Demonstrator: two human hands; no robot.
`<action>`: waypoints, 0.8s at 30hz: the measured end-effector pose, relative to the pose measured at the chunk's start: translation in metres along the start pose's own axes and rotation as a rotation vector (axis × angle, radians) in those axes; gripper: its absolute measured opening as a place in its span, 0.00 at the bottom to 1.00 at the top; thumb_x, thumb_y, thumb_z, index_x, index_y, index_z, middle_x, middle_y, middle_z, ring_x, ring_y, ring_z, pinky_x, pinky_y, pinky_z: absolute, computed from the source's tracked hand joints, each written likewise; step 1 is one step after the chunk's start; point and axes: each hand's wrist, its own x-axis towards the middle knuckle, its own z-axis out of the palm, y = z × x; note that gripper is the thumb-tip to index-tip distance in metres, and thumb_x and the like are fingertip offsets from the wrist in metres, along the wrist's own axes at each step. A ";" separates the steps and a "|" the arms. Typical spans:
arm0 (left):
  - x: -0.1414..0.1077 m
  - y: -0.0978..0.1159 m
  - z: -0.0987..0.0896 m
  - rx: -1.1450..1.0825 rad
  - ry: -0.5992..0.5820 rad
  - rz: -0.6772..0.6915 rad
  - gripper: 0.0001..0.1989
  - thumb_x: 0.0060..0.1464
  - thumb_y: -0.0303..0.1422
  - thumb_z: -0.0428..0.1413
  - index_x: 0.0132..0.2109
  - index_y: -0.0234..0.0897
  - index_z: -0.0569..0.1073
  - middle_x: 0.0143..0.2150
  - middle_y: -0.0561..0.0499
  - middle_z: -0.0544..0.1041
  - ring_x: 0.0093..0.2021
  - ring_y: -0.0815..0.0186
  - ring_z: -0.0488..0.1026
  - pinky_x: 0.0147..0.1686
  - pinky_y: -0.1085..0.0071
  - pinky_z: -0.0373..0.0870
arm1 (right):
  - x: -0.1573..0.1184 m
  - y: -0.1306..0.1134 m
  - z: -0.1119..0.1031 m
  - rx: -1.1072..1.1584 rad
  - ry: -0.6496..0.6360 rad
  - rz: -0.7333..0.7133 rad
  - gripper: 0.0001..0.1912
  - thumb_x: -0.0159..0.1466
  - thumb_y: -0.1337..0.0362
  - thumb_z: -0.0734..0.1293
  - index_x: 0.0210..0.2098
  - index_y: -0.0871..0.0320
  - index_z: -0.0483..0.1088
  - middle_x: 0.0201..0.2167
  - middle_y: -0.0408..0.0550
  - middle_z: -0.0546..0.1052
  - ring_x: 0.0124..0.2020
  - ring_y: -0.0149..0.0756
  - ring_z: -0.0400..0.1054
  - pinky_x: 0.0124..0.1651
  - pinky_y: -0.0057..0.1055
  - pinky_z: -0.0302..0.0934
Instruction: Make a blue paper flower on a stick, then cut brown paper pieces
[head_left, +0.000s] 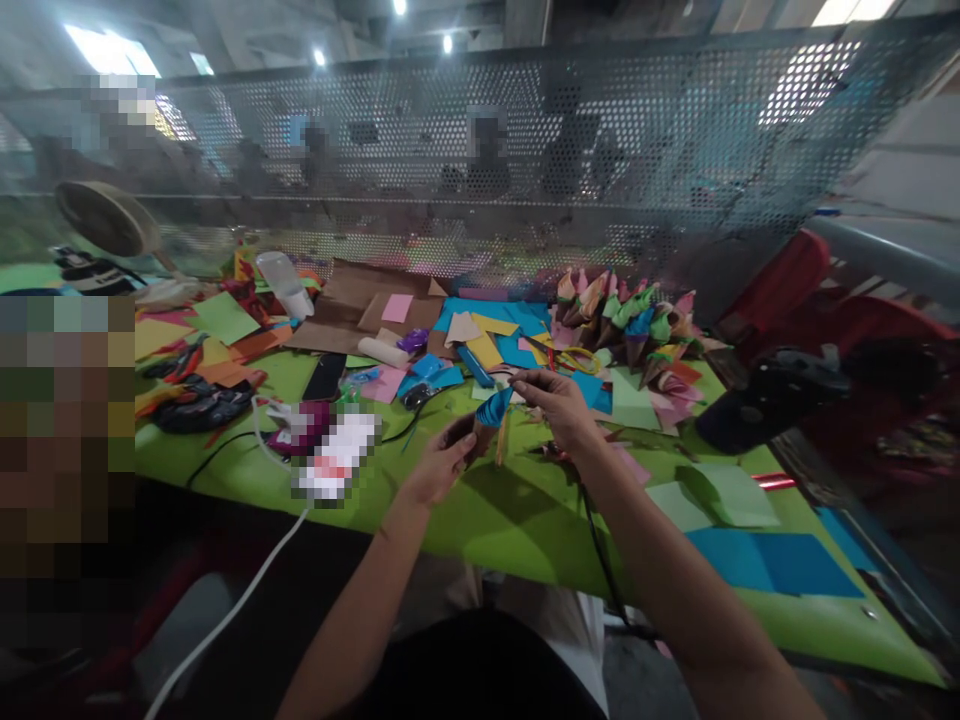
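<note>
My left hand (441, 465) is closed around the brown lower part of a small paper ice-cream cone (493, 409), which has a pleated blue paper top. The cone stands tilted above the green table, its blue peak pointing up and right. At that peak, the thumb and fingers of my right hand (559, 403) are pinched together. Similar finished-looking paper cones (626, 310) with swirled tops in several colours stand clustered at the back right.
Blue sheets (772, 562) and pale green sheets (727, 493) lie on the green table (517, 540) at right. Yellow-handled scissors (577, 358), brown cardboard (322, 312), a dark phone (325, 378) and cables lie around. A perforated metal screen (420, 140) rises behind.
</note>
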 end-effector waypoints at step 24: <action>0.004 -0.003 -0.002 0.084 -0.024 0.110 0.27 0.41 0.37 0.72 0.51 0.38 0.80 0.54 0.41 0.81 0.55 0.51 0.76 0.59 0.53 0.69 | -0.004 -0.002 0.002 -0.017 -0.013 -0.012 0.17 0.47 0.49 0.79 0.31 0.52 0.81 0.36 0.46 0.82 0.32 0.34 0.68 0.30 0.29 0.57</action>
